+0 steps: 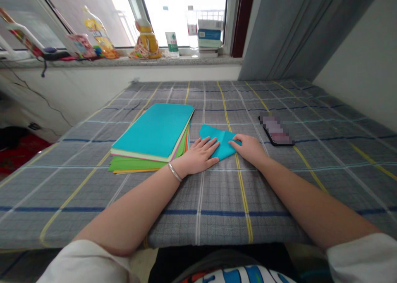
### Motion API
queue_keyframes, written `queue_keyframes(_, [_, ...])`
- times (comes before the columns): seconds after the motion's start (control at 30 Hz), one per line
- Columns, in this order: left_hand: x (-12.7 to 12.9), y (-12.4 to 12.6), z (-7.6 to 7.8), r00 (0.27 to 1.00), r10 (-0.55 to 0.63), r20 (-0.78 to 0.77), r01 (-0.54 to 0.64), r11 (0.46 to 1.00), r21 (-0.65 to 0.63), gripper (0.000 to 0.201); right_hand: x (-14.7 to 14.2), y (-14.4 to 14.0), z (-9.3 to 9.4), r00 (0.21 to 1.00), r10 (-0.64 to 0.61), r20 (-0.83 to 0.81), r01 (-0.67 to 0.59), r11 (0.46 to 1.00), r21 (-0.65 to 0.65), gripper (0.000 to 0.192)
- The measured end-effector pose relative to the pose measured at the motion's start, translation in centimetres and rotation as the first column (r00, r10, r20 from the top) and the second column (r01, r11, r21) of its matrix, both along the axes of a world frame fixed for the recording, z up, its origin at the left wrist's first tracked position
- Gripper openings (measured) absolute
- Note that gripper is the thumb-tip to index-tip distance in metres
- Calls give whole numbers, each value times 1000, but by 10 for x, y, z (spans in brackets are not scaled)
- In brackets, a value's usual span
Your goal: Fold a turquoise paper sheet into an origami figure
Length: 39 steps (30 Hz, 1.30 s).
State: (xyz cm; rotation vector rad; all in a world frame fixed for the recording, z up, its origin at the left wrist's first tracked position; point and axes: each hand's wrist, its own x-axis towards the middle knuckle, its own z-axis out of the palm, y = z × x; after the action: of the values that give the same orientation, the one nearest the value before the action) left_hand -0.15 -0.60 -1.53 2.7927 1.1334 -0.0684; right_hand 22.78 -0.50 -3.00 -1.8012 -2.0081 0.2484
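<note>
— Where did your hands sit on that folded teal sheet [221, 141]?

— Your left hand [198, 155] lay flat, palm down, fingers spread, over its near left corner. Your right hand [249, 147] pressed on the near right edge, fingers curled inward onto the paper. Neither hand had closed round it; both were pressing it against the plaid cloth [279, 179], not gripping.

— So where was the paper, relative to them?

— Under your fingertips and stretching away from you, with its far corner pointing up and left, beyond your left fingers. The fold line ran between your two hands.

— And nearby?

— Just left of your left hand lay the stack of coloured paper [153, 136], teal on top, with green and orange edges showing beneath it. It sat very close to the folded sheet. A phone [276, 130] lay well beyond your right hand, off to its right. A bracelet [174, 172] circled your left wrist.
</note>
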Motion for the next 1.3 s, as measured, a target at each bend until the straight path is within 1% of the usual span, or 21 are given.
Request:
queue_keyframes(0.13, [0,1,-2,1000,-3,-13,3,1000,-2,63,-2,1,-1,998,-22,67,21,999,25,28])
queue_keyframes(0.33, [0,2,0,1000,-6,10,6,1000,-11,57,-2,0,0,997,-13,78,11,999,30,27])
queue_keyframes(0.43, [2,1,0,999,16,41,-16,1000,-9,54,-3,0,1,996,-14,88,13,1000,20,27])
queue_keyframes(0.6, [8,-4,-4,993,79,93,-86,994,70,60,-4,0,2,995,-14,100,13,1000,9,26])
queue_keyframes(0.73, [11,-6,-6,993,77,91,-86,992,95,62,-4,0,1,993,-25,116,24,1000,13,25])
queue_keyframes(0.93, [12,-7,-7,989,81,124,-96,988,122,58,-3,0,0,988,-46,149,39,998,47,24])
queue_keyframes(1.1, [13,-8,-8,994,56,97,-72,982,172,52,-4,0,0,986,-42,164,37,999,32,24])
queue_keyframes(1.3, [14,-9,-7,995,50,89,-66,980,188,51,-4,0,2,981,-38,191,33,999,29,25])
